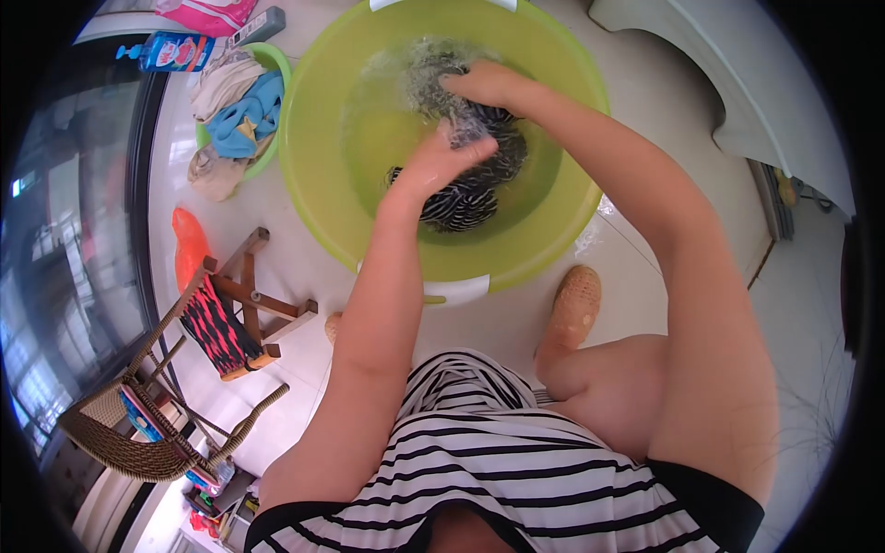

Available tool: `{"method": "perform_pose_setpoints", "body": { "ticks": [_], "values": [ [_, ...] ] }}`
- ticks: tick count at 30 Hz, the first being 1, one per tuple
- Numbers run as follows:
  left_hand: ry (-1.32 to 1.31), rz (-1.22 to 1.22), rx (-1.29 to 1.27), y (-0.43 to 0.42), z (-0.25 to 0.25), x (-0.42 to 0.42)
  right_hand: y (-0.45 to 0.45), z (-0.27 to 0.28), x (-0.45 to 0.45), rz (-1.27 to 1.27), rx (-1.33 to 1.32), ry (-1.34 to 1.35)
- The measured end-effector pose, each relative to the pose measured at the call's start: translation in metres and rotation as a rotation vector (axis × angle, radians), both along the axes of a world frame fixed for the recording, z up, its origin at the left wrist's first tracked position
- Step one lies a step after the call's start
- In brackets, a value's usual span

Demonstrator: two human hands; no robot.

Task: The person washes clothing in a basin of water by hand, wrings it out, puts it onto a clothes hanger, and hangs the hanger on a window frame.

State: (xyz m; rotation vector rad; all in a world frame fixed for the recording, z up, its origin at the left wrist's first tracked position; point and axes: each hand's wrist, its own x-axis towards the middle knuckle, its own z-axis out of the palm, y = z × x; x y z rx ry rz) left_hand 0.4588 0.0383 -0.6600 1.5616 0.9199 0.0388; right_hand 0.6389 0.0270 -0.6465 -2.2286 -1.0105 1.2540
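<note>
A dark garment with white stripes [461, 210] lies bunched in water inside a large green basin [304, 157]. My left hand [441, 164] is over the cloth's left side, its thumb stretched out to the right and its fingers apart, partly veiled by splashing water. Farther up, my right hand [487, 85] is closed on a fold of the garment, with dark cloth showing on both sides of it. Foam and spray hide some of its fingertips. Water churns around both hands.
Left of the basin stands a smaller green tub [279, 74] heaped with cloths, beside a blue pump bottle [175, 52]. A folding stool [224, 323], a red plastic bag [189, 244] and a wicker chair [124, 433] are at left. A white fixture [737, 74] borders the right.
</note>
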Motion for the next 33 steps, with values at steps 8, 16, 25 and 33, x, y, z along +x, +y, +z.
{"method": "perform_pose_setpoints", "body": {
  "ticks": [8,16,25,33],
  "values": [
    [0.085,0.099,0.149,0.029,0.033,-0.026,-0.028,0.059,0.030,-0.034,0.419,-0.292],
    [0.154,-0.005,0.561,0.021,0.074,-0.014,-0.031,0.123,0.014,-0.201,0.475,-0.091],
    [-0.206,0.229,-0.230,0.016,0.028,-0.008,-0.031,0.149,0.004,-0.425,0.694,0.552],
    [0.136,0.307,0.101,0.117,0.078,-0.057,-0.057,0.100,0.042,0.441,-0.038,-0.324]
  ]
}}
